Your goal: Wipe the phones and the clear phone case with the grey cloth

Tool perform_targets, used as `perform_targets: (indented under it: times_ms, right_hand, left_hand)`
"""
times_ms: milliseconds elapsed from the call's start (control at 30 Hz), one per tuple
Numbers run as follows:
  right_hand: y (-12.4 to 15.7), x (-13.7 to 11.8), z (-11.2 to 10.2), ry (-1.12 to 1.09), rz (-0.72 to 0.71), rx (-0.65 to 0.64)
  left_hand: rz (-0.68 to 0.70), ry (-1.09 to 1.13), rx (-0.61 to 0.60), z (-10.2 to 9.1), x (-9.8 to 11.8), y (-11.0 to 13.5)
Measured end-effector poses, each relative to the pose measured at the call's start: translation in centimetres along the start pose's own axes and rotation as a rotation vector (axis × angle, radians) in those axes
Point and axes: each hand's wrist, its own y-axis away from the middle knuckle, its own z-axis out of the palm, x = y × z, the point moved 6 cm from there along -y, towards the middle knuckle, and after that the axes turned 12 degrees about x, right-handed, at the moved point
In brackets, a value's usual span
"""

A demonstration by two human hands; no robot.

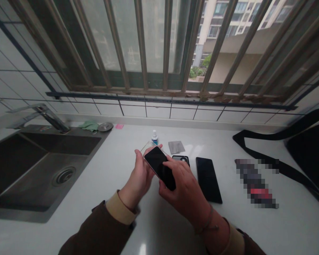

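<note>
A smartphone with a dark screen is tilted between my two hands above the white counter. My left hand is under its left side, thumb sticking up beside it. My right hand grips its near right end, with fingers over the edge and partly across the screen. Just behind the phone shows the edge of a clear, thin piece; I cannot tell whether my left hand touches it. Farther back are a small white-capped bottle and a grey square packet. A black phone case is partly hidden by my right hand.
A flat black tablet-like device lies to the right, then a pixelated item and a black bag strap. At left are a sink, faucet, green cloth, metal lid and pink paper. Barred windows stand behind.
</note>
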Motion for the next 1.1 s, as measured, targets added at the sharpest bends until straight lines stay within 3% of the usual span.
perform_targets:
  times_ms: [167,267,400,767,1100]
  right_hand:
    - [0.0,-0.1,-0.1,-0.016,-0.038,0.005]
    - [0.1,0.1,0.0,-0.01,-0.033,0.014]
    - [0.3,0.6,0.2,-0.013,0.015,0.0]
    - [0.7,0.9,0.8,-0.036,0.066,-0.011]
    - [0.8,0.7,0.8,-0.022,0.046,-0.028]
  left_hand:
    - [-0.037,0.134,-0.01,0.2,0.4,0.1]
    - [-0.071,0.148,0.036,-0.4,-0.2,-0.2]
    - [-0.157,0.12,-0.025,-0.2,-1.3,0.0]
    - [-0.109,0.066,-0.09,0.7,-1.1,0.7]
    - [-0.134,0.145,0.148,-0.2,-0.4,0.1]
